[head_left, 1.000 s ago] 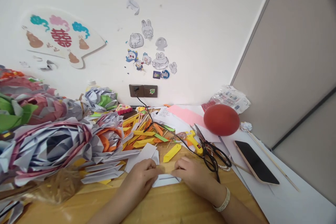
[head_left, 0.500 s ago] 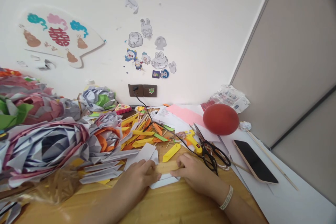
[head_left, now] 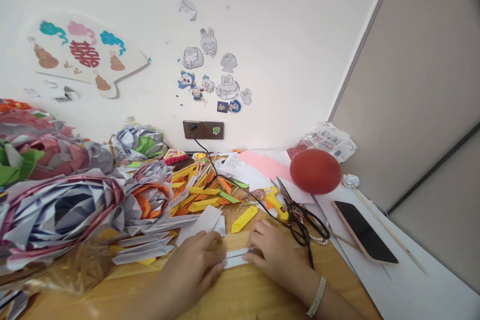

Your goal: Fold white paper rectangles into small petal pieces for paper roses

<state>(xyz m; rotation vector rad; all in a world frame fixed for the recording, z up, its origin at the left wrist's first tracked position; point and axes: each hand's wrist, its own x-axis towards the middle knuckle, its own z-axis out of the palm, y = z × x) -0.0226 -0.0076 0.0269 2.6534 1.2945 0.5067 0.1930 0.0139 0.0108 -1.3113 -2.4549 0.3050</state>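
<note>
A narrow folded strip of white paper (head_left: 236,257) lies on the wooden table (head_left: 240,295) between my two hands. My left hand (head_left: 197,265) presses its fingertips down on the strip's left end, fingers together. My right hand (head_left: 270,250) pinches and presses the right end, fingers curled; a white bead bracelet (head_left: 317,297) circles that wrist. More folded white pieces (head_left: 204,221) and a yellow folded strip (head_left: 244,218) lie just beyond the hands.
Large paper flowers (head_left: 63,205) and a heap of orange and yellow folded strips (head_left: 198,187) fill the left and middle. Black scissors (head_left: 303,220), a yellow glue gun (head_left: 276,203), a red ball (head_left: 315,171) and a phone (head_left: 364,231) lie to the right.
Both hands have drawn closer together over the white strip, which now looks narrower and flatter. The view has barely shifted.
</note>
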